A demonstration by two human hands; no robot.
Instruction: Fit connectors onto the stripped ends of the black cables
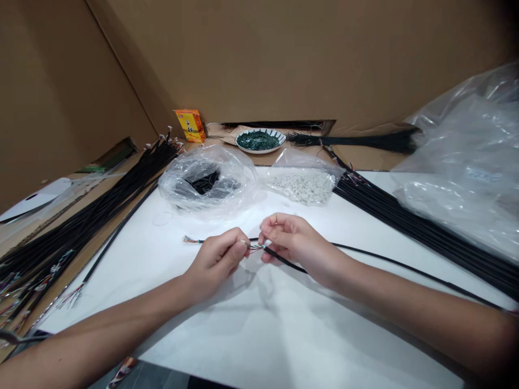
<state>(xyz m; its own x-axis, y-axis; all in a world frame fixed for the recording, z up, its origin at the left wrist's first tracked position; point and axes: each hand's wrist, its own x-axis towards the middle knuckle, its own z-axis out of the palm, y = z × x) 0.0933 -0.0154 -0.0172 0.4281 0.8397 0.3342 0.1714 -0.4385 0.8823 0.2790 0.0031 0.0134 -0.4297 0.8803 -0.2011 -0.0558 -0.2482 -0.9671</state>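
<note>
Over the white work surface (308, 335), my left hand (219, 259) pinches thin coloured wires (254, 248) between thumb and forefinger. These wires come out of the end of a black cable (286, 261), just past a light blue band. My right hand (295, 243) is closed around that cable end, its thumb and fingertips by the band. Whether a connector sits inside the left pinch is hidden by the fingers. Behind both hands lies a second black cable (377, 253), its coloured wires spread at the left tip.
Black cable bundles (121, 189) lie left, and more cables (405, 221) lie right. At the back are a clear bag of black pieces (205, 182), a bag of white connectors (304, 186), a plate (261, 151) of dark green bits and an orange box (190, 125). Plastic bags (466, 156) bulge at right.
</note>
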